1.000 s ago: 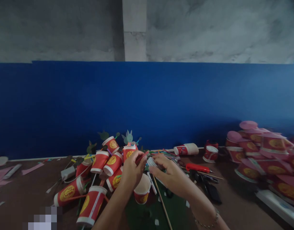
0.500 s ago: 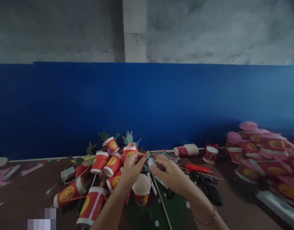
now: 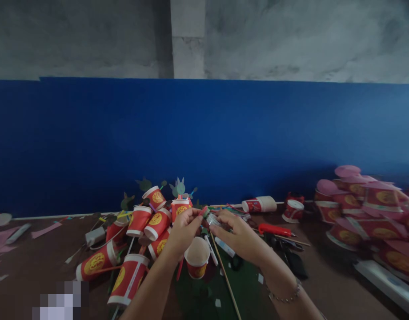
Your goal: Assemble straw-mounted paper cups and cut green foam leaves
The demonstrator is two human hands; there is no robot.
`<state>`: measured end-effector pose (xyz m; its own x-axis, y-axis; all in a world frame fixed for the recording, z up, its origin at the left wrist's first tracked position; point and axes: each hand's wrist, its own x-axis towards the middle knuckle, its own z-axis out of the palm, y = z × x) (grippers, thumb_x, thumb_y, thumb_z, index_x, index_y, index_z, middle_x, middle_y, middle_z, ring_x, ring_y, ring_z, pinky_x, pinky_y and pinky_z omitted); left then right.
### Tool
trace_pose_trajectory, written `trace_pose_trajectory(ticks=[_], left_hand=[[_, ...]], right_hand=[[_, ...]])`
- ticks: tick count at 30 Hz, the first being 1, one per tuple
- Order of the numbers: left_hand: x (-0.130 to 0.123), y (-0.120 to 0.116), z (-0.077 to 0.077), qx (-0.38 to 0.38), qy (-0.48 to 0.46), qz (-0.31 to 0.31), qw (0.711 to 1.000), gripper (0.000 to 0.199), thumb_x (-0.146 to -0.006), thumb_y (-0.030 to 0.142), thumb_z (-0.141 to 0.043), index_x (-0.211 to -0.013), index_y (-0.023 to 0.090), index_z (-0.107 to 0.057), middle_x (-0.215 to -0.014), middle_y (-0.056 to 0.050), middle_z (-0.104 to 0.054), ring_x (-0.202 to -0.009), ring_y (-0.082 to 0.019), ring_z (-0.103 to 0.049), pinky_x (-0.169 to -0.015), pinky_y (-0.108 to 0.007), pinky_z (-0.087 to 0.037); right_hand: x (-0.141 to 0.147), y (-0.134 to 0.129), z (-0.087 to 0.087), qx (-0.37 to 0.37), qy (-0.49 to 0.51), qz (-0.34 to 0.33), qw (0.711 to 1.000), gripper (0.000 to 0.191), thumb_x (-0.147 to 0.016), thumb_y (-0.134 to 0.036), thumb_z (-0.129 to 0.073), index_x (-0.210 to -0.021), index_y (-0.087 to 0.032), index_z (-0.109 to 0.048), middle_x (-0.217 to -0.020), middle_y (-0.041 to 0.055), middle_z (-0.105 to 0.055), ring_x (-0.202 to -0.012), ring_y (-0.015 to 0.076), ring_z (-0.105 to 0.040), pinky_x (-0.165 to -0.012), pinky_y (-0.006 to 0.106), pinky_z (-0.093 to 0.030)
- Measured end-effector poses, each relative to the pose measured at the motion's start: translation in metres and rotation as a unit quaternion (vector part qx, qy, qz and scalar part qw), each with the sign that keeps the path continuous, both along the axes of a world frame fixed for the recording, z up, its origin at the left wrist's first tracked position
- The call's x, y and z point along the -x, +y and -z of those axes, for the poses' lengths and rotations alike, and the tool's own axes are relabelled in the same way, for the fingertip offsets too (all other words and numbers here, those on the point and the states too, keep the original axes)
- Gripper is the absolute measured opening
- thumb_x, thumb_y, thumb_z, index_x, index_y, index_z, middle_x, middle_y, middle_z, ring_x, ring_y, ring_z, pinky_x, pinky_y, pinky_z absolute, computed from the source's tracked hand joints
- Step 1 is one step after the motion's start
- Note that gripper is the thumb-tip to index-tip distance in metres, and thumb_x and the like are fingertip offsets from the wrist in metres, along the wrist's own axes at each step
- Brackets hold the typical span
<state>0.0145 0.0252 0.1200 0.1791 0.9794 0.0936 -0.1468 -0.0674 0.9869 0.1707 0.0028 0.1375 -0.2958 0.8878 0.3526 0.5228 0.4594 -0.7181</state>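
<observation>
Above the table's middle both hands meet on a small clear, ridged plastic piece (image 3: 211, 219) that looks like a little bottle, with a red and green end. My left hand (image 3: 187, 226) is closed, pinching the red and green end between thumb and fingers. My right hand (image 3: 236, 233) has its fingers curled round the clear side. Just below them an upright red paper cup (image 3: 197, 262) with a white rim stands open on a dark green mat (image 3: 204, 302). A white pen (image 3: 211, 250) and a thin wooden stick (image 3: 226, 275) lie beside the cup.
Several red cups with yellow emblems (image 3: 127, 279) are heaped at left, near a white adapter (image 3: 95, 236). At right lie a red tool (image 3: 274, 230), a black object (image 3: 295, 263), a white power strip (image 3: 387, 284) and piled cups with pink paper (image 3: 384, 198). A blue wall panel (image 3: 204, 138) stands behind.
The view has tilted slightly, so the wall edge sits higher. The clear piece shows more between my hands, and both hands have shifted only slightly.
</observation>
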Motion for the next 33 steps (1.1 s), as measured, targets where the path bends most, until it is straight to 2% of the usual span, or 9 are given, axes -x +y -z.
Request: trace_pose_trajectory(ticks=[6,11,17,21,26,29,33], left_hand=[[0.000,0.000,0.000,0.009,0.013,-0.016,1.000,0.026,-0.067,0.036,-0.062,-0.081,0.015,-0.056,-0.051,0.006,-0.050,-0.041,-0.005,-0.039,-0.041,-0.018,-0.025],[0.000,0.001,0.003,-0.030,0.020,-0.003,0.999,0.027,-0.069,0.040,-0.062,-0.080,0.017,-0.054,-0.052,0.006,-0.050,-0.041,-0.005,-0.038,-0.041,-0.018,-0.025],[0.001,0.001,0.002,-0.060,0.049,-0.013,0.997,0.030,-0.070,0.046,-0.059,-0.075,0.017,-0.054,-0.050,0.007,-0.045,-0.039,-0.006,-0.037,-0.038,-0.019,-0.025],[0.003,-0.001,-0.003,-0.062,0.050,-0.018,0.997,0.029,-0.070,0.045,-0.060,-0.072,0.017,-0.054,-0.051,0.007,-0.045,-0.042,-0.007,-0.038,-0.040,-0.019,-0.027],[0.003,-0.003,-0.004,-0.053,0.033,-0.019,0.998,0.029,-0.068,0.045,-0.062,-0.066,0.017,-0.054,-0.051,0.007,-0.041,-0.042,-0.005,-0.034,-0.042,-0.019,-0.025],[0.003,-0.002,-0.002,-0.030,0.028,-0.003,0.999,0.030,-0.068,0.045,-0.063,-0.067,0.016,-0.054,-0.051,0.007,-0.041,-0.042,-0.005,-0.033,-0.042,-0.019,-0.023],[0.006,0.004,0.003,-0.039,0.071,0.007,0.997,0.030,-0.070,0.045,-0.060,-0.073,0.016,-0.055,-0.051,0.006,-0.045,-0.043,-0.007,-0.036,-0.043,-0.020,-0.027]], right_hand=[[0.001,0.004,0.004,-0.007,0.003,-0.003,1.000,0.021,-0.081,-0.030,-0.051,-0.065,-0.017,-0.054,-0.076,0.0017,-0.054,-0.070,0.0147,-0.048,-0.062,0.027,-0.039],[0.001,0.003,0.004,0.000,-0.002,-0.017,1.000,0.023,-0.082,-0.031,-0.049,-0.065,-0.017,-0.054,-0.082,0.0033,-0.056,-0.073,0.0156,-0.050,-0.062,0.027,-0.040],[0.002,-0.001,0.001,-0.004,-0.011,-0.014,1.000,0.019,-0.082,-0.028,-0.050,-0.068,-0.017,-0.055,-0.073,-0.0002,-0.051,-0.067,0.0132,-0.048,-0.059,0.025,-0.038],[0.003,-0.002,-0.002,-0.002,-0.015,-0.027,1.000,0.026,-0.085,-0.032,-0.047,-0.063,-0.018,-0.052,-0.070,-0.0007,-0.050,-0.067,0.0131,-0.047,-0.060,0.026,-0.038],[0.004,-0.001,0.001,-0.012,-0.036,-0.002,0.999,0.029,-0.084,-0.033,-0.047,-0.058,-0.018,-0.049,-0.066,-0.0018,-0.048,-0.063,0.0129,-0.046,-0.058,0.026,-0.037],[0.003,0.001,0.005,-0.022,-0.057,0.010,0.998,0.027,-0.082,-0.032,-0.049,-0.059,-0.018,-0.052,-0.068,-0.0014,-0.051,-0.065,0.0132,-0.048,-0.061,0.026,-0.039],[-0.001,0.007,0.008,0.013,-0.063,0.004,0.998,0.026,-0.082,-0.035,-0.050,-0.066,-0.016,-0.059,-0.072,0.0010,-0.057,-0.070,0.0153,-0.053,-0.063,0.027,-0.042]])
